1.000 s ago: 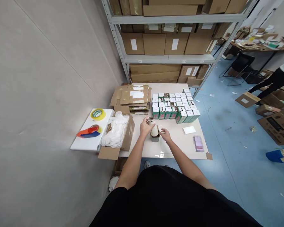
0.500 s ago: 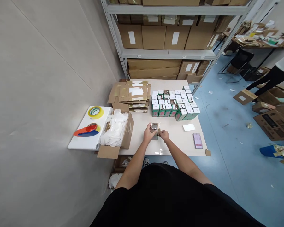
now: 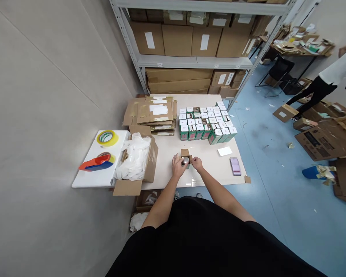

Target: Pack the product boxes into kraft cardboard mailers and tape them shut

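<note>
Metal-capped bottle [image 3: 185, 161] sat in small kraft box [image 3: 185, 152], on white table [image 3: 161, 161] nr front edge. L hand [image 3: 177, 167] closed narrowly on bottle; R hand [image 3: 197, 164] at box side, grip unclear. Green cartons [image 3: 204, 131] behind, white labels, text illegible.

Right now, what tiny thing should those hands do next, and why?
I think the right hand should probably fold over the raised flap of the small cardboard box, because the bottle's metal top shows through the open box and the left hand is right beside it, ready to steady it.
</note>
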A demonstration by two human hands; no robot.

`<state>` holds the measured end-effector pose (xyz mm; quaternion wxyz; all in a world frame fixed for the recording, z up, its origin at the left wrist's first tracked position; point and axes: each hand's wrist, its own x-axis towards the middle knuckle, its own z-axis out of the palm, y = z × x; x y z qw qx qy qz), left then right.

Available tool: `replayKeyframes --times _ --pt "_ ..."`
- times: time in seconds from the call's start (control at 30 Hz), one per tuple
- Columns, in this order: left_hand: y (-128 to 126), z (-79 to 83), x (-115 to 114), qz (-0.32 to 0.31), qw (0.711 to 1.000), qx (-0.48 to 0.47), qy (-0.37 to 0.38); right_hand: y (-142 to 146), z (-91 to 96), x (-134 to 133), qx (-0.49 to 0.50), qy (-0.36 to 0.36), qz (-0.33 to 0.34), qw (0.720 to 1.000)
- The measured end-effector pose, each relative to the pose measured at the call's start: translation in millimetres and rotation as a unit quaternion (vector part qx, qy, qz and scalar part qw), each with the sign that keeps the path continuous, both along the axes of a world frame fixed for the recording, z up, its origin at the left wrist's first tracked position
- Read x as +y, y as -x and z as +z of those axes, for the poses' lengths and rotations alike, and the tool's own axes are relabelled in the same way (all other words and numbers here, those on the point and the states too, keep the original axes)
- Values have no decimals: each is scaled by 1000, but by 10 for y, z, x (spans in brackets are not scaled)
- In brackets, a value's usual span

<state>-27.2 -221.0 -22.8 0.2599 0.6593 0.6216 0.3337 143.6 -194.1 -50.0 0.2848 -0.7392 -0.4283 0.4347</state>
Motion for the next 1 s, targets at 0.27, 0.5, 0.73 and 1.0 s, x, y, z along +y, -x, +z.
replayKeyframes --times 0.27,0.5,0.73,1.0 --pt "234 -217 281 118 958 -162 204 74 8 -61 10 -5 -18 1000" --pt "46 -318 348 36 957 -189 217 125 77 -186 31 -67 9 997" --pt "43 -230 416 34 960 -197 195 171 140 -201 -33 -64 114 991" --pt "281 57 377 -110 975 -130 141 32 240 -303 -42 -114 99 988"
